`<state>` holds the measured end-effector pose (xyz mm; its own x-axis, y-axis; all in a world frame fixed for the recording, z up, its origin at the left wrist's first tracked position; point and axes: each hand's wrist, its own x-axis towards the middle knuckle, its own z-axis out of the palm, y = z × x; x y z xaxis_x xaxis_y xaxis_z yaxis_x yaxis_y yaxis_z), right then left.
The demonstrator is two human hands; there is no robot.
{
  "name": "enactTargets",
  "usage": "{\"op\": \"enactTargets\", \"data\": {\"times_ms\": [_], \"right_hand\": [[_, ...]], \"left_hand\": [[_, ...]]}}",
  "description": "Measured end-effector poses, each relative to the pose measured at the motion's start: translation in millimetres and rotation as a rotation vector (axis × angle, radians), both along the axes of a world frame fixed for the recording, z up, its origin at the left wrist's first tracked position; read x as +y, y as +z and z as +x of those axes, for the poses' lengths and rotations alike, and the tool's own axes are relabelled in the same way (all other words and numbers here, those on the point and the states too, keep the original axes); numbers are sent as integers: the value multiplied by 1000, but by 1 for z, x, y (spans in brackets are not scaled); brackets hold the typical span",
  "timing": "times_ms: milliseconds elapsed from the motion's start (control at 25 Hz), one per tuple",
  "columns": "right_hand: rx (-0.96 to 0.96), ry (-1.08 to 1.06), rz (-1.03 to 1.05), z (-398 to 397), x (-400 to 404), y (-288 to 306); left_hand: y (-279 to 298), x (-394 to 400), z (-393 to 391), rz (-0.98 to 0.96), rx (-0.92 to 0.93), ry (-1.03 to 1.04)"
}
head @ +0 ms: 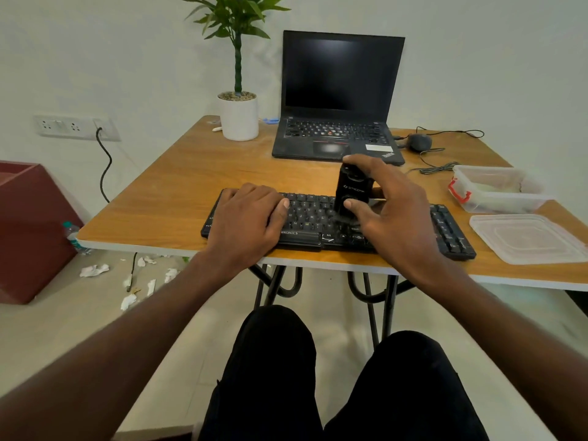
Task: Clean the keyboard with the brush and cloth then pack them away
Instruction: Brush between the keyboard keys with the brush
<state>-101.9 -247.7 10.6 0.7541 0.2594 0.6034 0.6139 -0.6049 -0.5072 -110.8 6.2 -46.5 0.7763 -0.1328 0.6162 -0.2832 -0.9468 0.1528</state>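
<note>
Keyboard point(318, 229), black, lies along the near edge of the wooden table point(178, 192), a little right of its middle, and both hands are on or over it. The left hand point(248, 218) lies palm down on the keyboard's left half, fingers stretched flat over the keys and grasping nothing. The right hand point(391, 214) grips the brush point(350, 192), a stubby black cylinder with faint pale lettering, standing upright with its lower end blurred against the keys near the keyboard's middle; the thumb presses its near side low down and the forefinger curls over its top, the other fingers spread behind it. Whether the bristles touch the keys cannot be told through the blur. At the right edge of the table sits a clear plastic box point(499, 190) with a red clip, something pale inside it, and its lid point(528, 238) lies flat just nearer, at the near right corner. Behind the keyboard, toward the far edge, stands an open black laptop point(340, 100) with a dark screen; right of it lie a dark mouse point(420, 142) and its looped cable. At the far left corner stands a white pot point(239, 117) with a green plant. Crumpled paper scraps point(94, 270) lie on the floor under the table's left side.
</note>
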Motion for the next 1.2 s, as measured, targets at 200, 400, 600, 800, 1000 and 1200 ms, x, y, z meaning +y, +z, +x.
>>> {"op": "enactTargets", "data": {"times_ms": [200,400,600,800,1000,1200], "right_hand": [[198,283,55,-2,6,-1],[160,30,-243,11,-17,28],[199,117,-206,4,-9,22],[171,10,-159,7,0,29],[241,225,-157,-1,19,18],[328,-93,-571,16,-13,51]], "left_hand": [[-5,0,-1,25,-110,-16],[-5,-2,-1,59,-140,-57],[-6,-3,0,74,-155,-90],[-5,-4,1,43,-114,-80],[-3,-5,0,35,-85,-75],[-4,-5,1,1,-54,-77]]}}
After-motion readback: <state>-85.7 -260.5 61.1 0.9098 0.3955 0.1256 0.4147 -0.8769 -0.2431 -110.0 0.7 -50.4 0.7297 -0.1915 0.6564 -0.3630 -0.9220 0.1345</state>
